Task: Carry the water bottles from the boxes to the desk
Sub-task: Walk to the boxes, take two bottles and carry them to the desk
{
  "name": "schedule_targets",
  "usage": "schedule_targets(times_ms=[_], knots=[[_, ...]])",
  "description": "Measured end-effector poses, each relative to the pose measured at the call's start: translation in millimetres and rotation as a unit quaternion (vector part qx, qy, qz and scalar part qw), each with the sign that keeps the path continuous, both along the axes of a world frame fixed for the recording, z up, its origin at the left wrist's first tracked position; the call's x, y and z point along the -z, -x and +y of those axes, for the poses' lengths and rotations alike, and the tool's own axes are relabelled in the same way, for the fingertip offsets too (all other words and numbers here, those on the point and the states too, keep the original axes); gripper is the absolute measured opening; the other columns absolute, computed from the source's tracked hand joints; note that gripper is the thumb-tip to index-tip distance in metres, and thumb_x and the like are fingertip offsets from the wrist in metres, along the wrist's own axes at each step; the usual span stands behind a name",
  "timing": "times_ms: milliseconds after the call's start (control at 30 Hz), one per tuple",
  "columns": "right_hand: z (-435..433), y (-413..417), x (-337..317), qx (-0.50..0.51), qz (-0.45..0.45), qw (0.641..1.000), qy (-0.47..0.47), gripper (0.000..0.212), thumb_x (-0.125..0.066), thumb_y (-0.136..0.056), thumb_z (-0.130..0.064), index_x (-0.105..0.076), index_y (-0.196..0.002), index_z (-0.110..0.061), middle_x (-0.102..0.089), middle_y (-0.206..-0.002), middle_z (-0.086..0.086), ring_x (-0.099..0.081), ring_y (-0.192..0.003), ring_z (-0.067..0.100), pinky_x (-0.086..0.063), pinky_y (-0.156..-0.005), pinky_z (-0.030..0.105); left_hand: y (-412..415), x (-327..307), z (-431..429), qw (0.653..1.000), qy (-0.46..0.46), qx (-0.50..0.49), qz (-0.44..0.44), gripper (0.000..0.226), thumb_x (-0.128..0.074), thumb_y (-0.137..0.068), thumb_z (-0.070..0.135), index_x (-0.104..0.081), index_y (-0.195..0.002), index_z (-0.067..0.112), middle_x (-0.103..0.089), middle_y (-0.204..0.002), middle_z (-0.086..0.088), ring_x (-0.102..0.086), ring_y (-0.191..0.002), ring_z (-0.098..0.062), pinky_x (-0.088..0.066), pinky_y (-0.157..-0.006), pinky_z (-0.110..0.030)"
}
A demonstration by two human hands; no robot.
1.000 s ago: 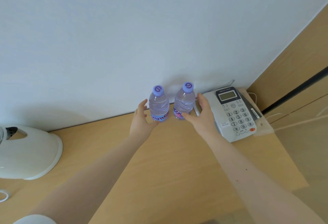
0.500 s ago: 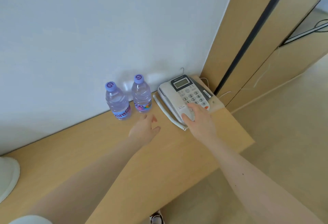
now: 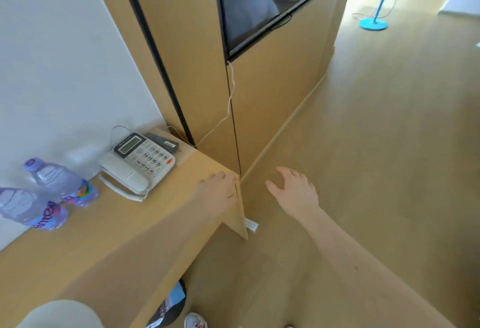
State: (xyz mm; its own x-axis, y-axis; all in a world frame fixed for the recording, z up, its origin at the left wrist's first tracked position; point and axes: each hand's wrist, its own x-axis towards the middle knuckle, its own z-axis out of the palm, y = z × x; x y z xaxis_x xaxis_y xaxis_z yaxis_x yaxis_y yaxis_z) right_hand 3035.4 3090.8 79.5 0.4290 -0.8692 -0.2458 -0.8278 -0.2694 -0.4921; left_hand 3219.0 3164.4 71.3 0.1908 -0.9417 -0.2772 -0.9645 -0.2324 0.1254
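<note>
Two clear water bottles with purple caps stand on the wooden desk (image 3: 109,239) by the white wall, one (image 3: 61,182) nearer the phone and one (image 3: 28,208) at the left edge of view. My left hand (image 3: 217,194) hovers open over the desk's right end, holding nothing. My right hand (image 3: 294,192) is open in the air past the desk's edge, over the floor, fingers spread. Both hands are well to the right of the bottles. No boxes are in view.
A white desk phone (image 3: 137,164) with a coiled cord sits right of the bottles. A wooden panel with a dark screen (image 3: 257,5) rises behind the desk. Beige floor stretches right; a blue stand (image 3: 374,21) stands far off.
Both hands have let go of the bottles and drawn away to the right. My view has swung right, from the wall and bottles toward the open floor.
</note>
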Motion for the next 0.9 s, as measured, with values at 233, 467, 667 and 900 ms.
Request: schedule_targets(times_ms=[233, 467, 667, 900], knots=[[-20.7, 172.7, 7.9, 0.109, 0.053, 0.993, -0.008, 0.060, -0.041, -0.098, -0.050, -0.031, -0.150, -0.023, -0.038, -0.151, 0.000, -0.035, -0.138, 0.023, -0.028, -0.110, 0.038, 167.9, 6.4, -70.5, 0.979, 0.007, 0.199, -0.048, 0.047, -0.044, -0.099, 0.038, -0.031, -0.141, 0.022, -0.049, -0.126, -0.002, -0.050, -0.109, -0.021, -0.040, -0.075, -0.031], [-19.4, 272.6, 26.7, 0.176, 0.087, 0.980, -0.043, 0.060, -0.039, -0.098, -0.053, -0.030, -0.149, -0.023, -0.041, -0.149, 0.001, -0.037, -0.136, 0.023, -0.035, -0.105, 0.039, 276.7, 13.1, -108.7, 0.962, -0.040, 0.269, -0.039, 0.047, -0.046, -0.098, 0.039, -0.035, -0.139, 0.019, -0.051, -0.124, -0.004, -0.052, -0.111, -0.025, -0.041, -0.078, -0.034], [-32.9, 322.7, 43.0, 0.219, 0.123, 0.965, -0.071, 0.058, -0.039, -0.098, -0.053, -0.032, -0.147, -0.023, -0.043, -0.146, 0.000, -0.039, -0.133, 0.022, -0.036, -0.100, 0.037, 327.5, 24.1, -149.4, 0.943, -0.068, 0.324, -0.032, 0.043, -0.047, -0.097, 0.040, -0.038, -0.134, 0.019, -0.053, -0.121, -0.004, -0.054, -0.106, -0.025, -0.041, -0.072, -0.033], [-89.1, 367.1, 58.1, 0.249, 0.164, 0.949, -0.106, 0.058, -0.039, -0.098, -0.053, -0.031, -0.148, -0.024, -0.044, -0.145, 0.000, -0.040, -0.132, 0.022, -0.038, -0.098, 0.037, 376.7, 52.0, -221.2, 0.916, -0.119, 0.383, -0.019, 0.045, -0.047, -0.098, 0.040, -0.038, -0.136, 0.018, -0.051, -0.128, -0.004, -0.053, -0.112, -0.025, -0.043, -0.080, -0.034]])
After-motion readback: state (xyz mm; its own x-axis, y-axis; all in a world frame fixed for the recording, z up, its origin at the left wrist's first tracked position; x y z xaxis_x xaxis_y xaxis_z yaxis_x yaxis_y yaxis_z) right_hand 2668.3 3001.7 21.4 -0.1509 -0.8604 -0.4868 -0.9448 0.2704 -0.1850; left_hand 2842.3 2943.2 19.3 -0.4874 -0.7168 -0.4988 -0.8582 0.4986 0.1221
